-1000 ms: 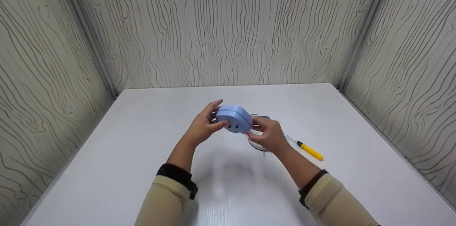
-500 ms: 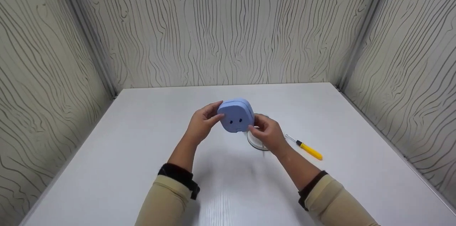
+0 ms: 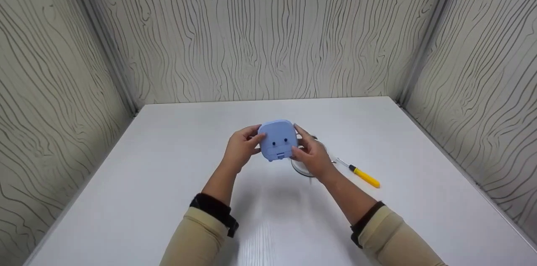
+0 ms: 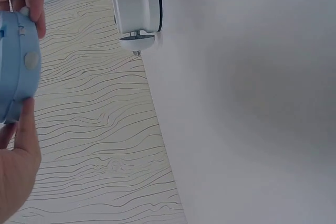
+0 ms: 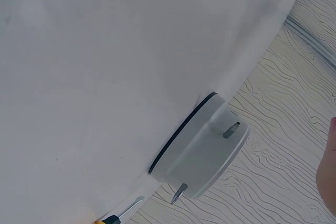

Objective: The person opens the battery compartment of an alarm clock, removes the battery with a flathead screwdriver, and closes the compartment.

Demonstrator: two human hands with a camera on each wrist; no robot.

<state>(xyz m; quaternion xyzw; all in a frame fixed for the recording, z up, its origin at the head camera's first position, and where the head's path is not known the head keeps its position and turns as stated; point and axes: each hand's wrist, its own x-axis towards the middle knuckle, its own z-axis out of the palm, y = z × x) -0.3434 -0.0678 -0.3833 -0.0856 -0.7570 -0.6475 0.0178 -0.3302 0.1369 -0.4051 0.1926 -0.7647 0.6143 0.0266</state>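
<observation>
Blue case [image 3: 277, 142] is gripped upright between left hand [image 3: 239, 150] and right hand [image 3: 310, 155], above table [image 3: 168, 173]. White round part [image 3: 303, 167] is mostly hidden behind right hand.

White table [image 3: 168, 199], smooth top, boxed in on three sides by wood-grain walls [image 3: 268, 31]. Lying on it: a round white disc-shaped part [image 5: 202, 153] with a dark rim and two small metal pins sticking up, and just to its right a small screwdriver [image 3: 360, 173] with a yellow handle, tip toward the disc.
</observation>
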